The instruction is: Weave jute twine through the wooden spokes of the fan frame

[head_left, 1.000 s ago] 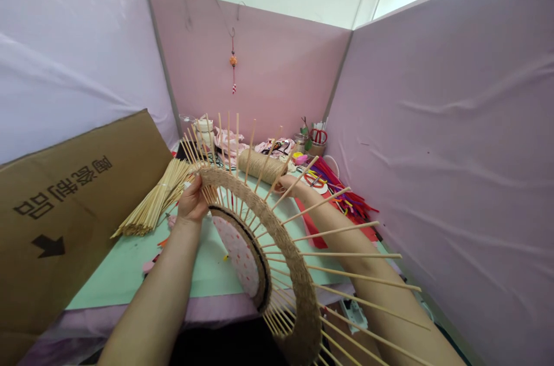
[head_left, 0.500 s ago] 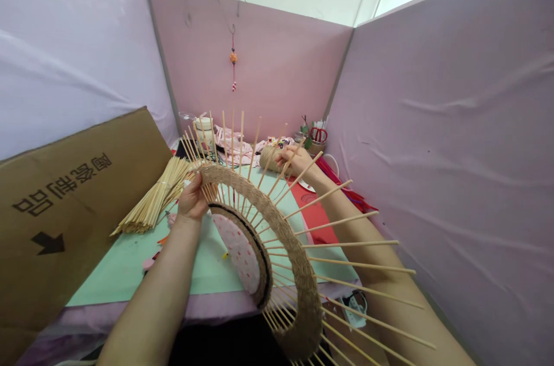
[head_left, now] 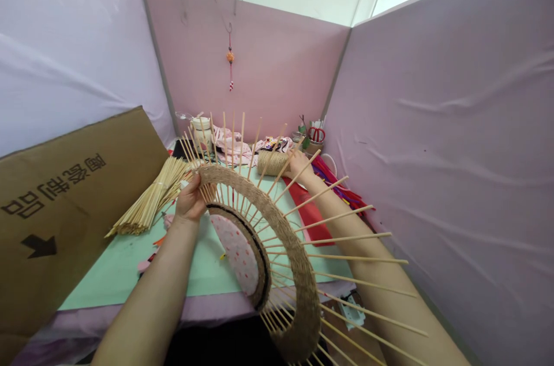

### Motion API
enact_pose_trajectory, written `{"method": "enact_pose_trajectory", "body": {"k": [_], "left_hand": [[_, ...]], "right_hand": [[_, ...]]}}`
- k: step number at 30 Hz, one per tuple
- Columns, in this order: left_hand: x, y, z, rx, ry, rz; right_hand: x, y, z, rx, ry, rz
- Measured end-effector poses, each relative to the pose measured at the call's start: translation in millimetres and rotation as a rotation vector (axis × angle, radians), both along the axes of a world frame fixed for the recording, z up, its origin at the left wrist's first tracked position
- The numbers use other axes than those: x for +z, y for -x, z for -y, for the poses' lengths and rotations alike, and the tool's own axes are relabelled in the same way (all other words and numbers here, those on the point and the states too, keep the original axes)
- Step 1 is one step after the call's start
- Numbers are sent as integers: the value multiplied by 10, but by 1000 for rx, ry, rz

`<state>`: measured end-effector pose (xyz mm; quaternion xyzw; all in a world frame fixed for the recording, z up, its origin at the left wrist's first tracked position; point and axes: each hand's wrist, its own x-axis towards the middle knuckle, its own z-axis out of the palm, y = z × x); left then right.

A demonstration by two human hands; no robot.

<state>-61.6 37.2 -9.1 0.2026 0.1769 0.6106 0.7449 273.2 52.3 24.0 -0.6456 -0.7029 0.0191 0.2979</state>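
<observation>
The left hand [head_left: 191,201] has its fingers clamped on the woven piece [head_left: 298,262] at its ten o'clock; the piece is tilted, toward six o'clock in the view, its sticks [head_left: 357,259] fanning outward. The right hand [head_left: 298,166] is at the twine roll's [head_left: 269,163] three o'clock end; whether its fingers grip, I cannot tell. A stick bundle [head_left: 145,205] lies at the left hand's nine o'clock.

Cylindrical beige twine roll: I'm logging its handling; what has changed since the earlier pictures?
The cylindrical beige twine roll has shifted right, lying more squarely across the view. The right hand has moved farther away, to the roll's right end; grip unclear. The left hand still holds the brown woven band.
</observation>
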Motion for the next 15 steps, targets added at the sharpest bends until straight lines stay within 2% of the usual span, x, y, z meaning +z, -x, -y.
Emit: {"method": "enact_pose_trajectory", "body": {"k": [2, 4, 9, 12, 15], "left_hand": [[-18, 14, -15, -22, -17, 2], [-25, 27, -24, -13, -32, 7], [-8, 29, -10, 32, -29, 27], [-25, 33, -20, 21, -31, 27], [-48, 49, -41, -1, -41, 16]], "right_hand": [[-112, 26, -151, -61, 50, 274], [-186, 37, -251, -91, 84, 421], [-162, 20, -302, -41, 54, 488], [-94, 78, -259, 69, 25, 512], [-61, 199, -230, 260, 92, 501]]}}
